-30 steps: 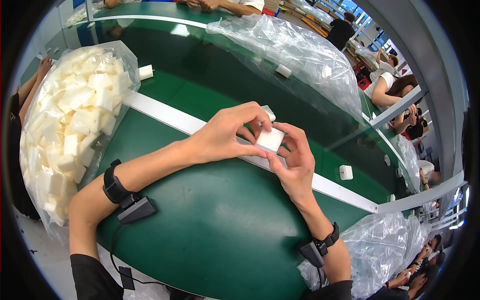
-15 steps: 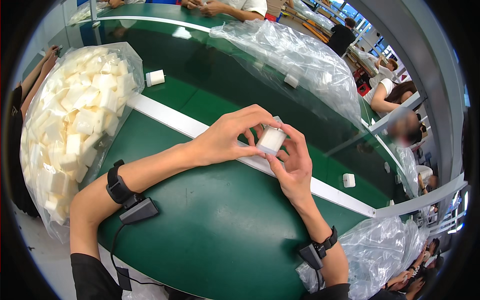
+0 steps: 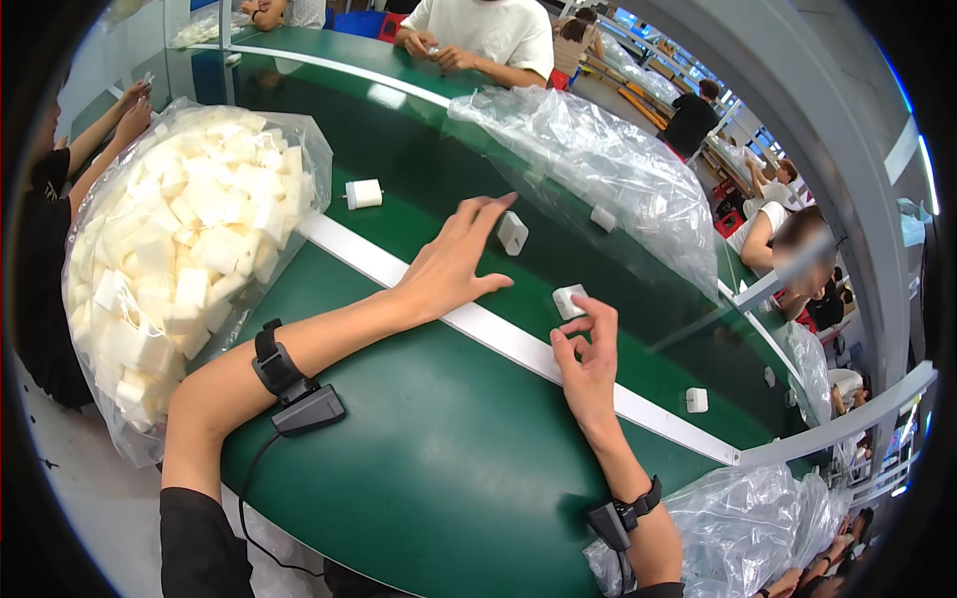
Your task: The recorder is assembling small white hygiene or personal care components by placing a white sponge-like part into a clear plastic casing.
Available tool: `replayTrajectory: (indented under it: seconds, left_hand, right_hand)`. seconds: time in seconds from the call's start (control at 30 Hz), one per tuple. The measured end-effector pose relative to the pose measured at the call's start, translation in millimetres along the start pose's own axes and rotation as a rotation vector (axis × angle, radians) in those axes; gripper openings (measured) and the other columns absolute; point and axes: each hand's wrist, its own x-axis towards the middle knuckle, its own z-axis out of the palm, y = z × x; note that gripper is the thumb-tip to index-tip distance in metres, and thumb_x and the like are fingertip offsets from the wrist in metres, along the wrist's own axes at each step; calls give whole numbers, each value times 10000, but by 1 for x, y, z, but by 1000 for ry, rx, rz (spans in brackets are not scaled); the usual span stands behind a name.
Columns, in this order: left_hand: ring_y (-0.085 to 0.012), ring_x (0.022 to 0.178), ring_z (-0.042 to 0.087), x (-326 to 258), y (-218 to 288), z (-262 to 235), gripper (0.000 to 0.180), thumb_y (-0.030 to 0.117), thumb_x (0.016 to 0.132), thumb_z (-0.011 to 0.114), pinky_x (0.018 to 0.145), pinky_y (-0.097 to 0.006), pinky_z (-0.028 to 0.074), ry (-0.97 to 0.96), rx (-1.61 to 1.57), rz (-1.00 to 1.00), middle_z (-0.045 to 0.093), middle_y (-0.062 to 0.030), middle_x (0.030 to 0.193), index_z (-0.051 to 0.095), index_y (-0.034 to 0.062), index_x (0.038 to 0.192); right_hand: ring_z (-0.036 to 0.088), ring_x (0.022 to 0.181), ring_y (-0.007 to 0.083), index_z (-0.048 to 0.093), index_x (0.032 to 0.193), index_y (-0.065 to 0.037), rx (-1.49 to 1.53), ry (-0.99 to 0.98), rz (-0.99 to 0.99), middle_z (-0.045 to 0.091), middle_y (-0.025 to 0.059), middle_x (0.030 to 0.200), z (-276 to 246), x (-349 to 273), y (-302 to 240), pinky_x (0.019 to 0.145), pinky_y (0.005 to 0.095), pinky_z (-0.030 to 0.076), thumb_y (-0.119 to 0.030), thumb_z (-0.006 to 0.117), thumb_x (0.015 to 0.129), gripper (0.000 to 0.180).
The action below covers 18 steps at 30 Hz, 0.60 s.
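My left hand [image 3: 454, 267] stretches flat across the white rail [image 3: 688, 431], fingers apart, its fingertips close to a small white block [image 3: 512, 232] on the green belt [image 3: 429, 199]. It holds nothing. My right hand [image 3: 588, 351] rests just behind the rail with fingers loosely curled. Its index fingertip is beside another white block [image 3: 569, 300] that lies on the belt, not clasped. Both wrists wear black bands with a cabled sensor.
A large clear bag of white blocks [image 3: 189, 269] stands at my left. More white blocks [image 3: 363, 193] [image 3: 697, 400] lie on the belt. A crumpled clear bag [image 3: 598, 159] lies across the belt, another [image 3: 748, 528] at lower right. Other people sit around the belt.
Both hands held one white block together above the rail. Now the block lies on the belt, my left hand has reached forward to another block, and my right hand has let go.
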Motion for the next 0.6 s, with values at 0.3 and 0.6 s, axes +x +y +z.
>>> replayTrajectory:
  seconds: [0.3, 0.6]
  left_hand:
    - [-392, 1235, 495, 21, -54, -19, 703, 96, 700, 823, 982, -513, 460, -271, 652, 141, 515, -185, 1329, 532, 118, 1340]
    - [-412, 1149, 592, 36, -189, -62, 467, 34, 833, 685, 883, -540, 511, -395, 916, -174, 582, -200, 1205, 495, 50, 1259]
  right_hand:
    - [592, 880, 362, 554, 1115, -28, -433, -126, -211, 498, 163, 1086, -31, -38, -15, 672, 435, 523, -37, 597, 906, 213]
    - [566, 648, 185, 594, 861, -77, -1050, -259, -43, 524, 17, 706, -146, -198, -152, 576, 315, 453, -216, 743, 871, 205]
